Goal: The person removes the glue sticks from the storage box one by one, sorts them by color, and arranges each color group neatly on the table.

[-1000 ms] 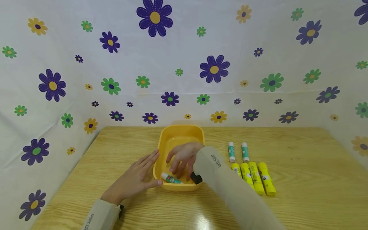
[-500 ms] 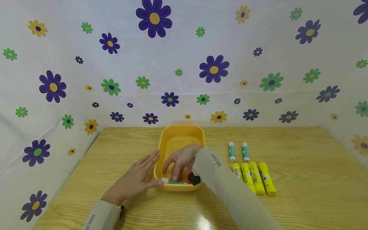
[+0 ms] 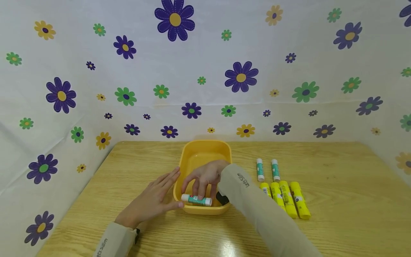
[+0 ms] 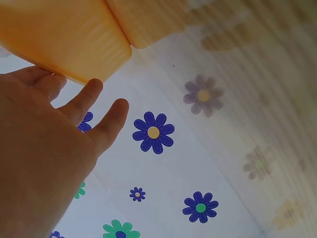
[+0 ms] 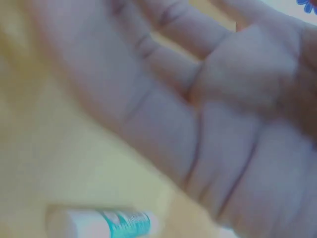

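A yellow-orange plastic basket (image 3: 202, 210) stands on the wooden table. Inside, near its front wall, a white and teal glue stick (image 3: 194, 200) lies crosswise. My right hand (image 3: 205, 178) reaches down into the basket, a fingertip right at the teal label and another finger by the white end. In the right wrist view the glue stick (image 5: 126, 225) shows below the hand (image 5: 173, 109), with no fingers wrapped round it. Fingers spread, my left hand (image 3: 154, 200) rests against the basket's left side; the left wrist view shows its fingertips at the basket wall (image 4: 74, 39).
Right of the basket, two white and teal glue sticks (image 3: 260, 170) lie in a row. Several yellow glue sticks (image 3: 300, 200) lie below them, partly hidden by the right sleeve (image 3: 266, 210). A flowered white cloth (image 3: 205, 71) hangs behind the table (image 3: 353, 200).
The glue stick in the basket has turned from slanted to nearly level and shows more fully now. My right fingers have come down to it. The left hand stays at the basket's side.
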A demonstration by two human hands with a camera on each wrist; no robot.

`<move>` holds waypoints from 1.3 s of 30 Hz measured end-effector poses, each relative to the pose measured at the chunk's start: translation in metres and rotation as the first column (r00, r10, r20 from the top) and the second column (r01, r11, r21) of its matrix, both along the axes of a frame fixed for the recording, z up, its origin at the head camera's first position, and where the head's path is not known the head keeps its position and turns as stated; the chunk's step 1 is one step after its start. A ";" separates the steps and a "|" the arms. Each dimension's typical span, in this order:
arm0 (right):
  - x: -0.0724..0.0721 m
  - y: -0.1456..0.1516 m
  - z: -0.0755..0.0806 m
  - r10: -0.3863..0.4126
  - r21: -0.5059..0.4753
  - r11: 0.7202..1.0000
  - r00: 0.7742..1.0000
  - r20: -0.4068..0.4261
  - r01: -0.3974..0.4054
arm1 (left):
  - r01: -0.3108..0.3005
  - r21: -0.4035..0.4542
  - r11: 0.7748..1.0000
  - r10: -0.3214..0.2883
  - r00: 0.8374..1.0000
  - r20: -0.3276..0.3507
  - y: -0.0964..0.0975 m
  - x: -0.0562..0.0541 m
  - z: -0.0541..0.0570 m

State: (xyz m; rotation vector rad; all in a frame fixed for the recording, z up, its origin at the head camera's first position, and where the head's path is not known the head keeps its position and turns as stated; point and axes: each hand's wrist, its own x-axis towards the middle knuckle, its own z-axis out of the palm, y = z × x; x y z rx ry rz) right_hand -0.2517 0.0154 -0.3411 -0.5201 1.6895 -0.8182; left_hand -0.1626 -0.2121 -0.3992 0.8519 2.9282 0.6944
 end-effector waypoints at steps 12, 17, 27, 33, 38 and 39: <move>-0.009 0.029 0.010 -0.095 -0.165 0.984 0.987 -0.132 0.072 | 0.000 -0.011 1.000 0.000 1.000 0.005 0.001 0.000 0.002; -0.012 0.039 0.017 -0.140 -0.194 0.975 0.977 -0.162 0.107 | -0.004 -0.009 1.000 0.004 1.000 0.006 0.000 0.001 0.005; -0.016 0.056 0.022 -0.180 -0.250 0.960 0.959 -0.220 0.123 | -0.001 -0.014 1.000 0.001 1.000 0.014 -0.002 0.000 0.001; -0.015 0.066 0.023 -0.205 -0.270 0.954 0.938 -0.278 0.129 | 0.003 -0.015 1.000 -0.003 1.000 -0.012 -0.002 0.000 -0.001; -0.014 0.073 0.025 -0.214 -0.278 0.951 0.934 -0.288 0.132 | -0.003 -0.011 1.000 0.003 1.000 -0.010 -0.002 0.000 -0.001; -0.014 0.074 0.025 -0.216 -0.281 0.951 0.932 -0.291 0.133 | -0.002 -0.014 1.000 0.002 1.000 -0.008 -0.002 0.000 -0.002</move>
